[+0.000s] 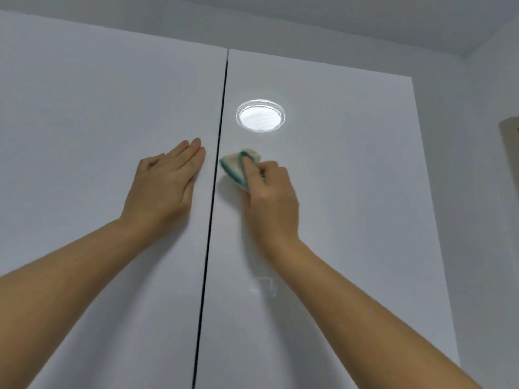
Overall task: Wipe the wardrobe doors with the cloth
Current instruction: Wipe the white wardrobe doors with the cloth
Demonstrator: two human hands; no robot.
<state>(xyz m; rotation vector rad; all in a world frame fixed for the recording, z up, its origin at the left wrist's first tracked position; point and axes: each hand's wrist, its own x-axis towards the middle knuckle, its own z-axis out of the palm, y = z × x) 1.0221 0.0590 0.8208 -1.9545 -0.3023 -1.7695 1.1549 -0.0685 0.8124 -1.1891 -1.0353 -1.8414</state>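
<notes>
Two glossy white wardrobe doors fill the view, the left door [98,122] and the right door [337,178], split by a thin dark gap. My left hand [165,183] presses flat on the left door, fingers straight, just beside the gap. My right hand [266,197] grips a small cream cloth with a teal edge [236,167] and holds it against the right door, close to the gap. Part of the cloth is hidden under my fingers.
A round bright reflection of a ceiling lamp [260,115] shines on the right door above the cloth. A white wall [483,164] stands to the right, with a beige object [509,144] at the frame edge. The ceiling runs above the doors.
</notes>
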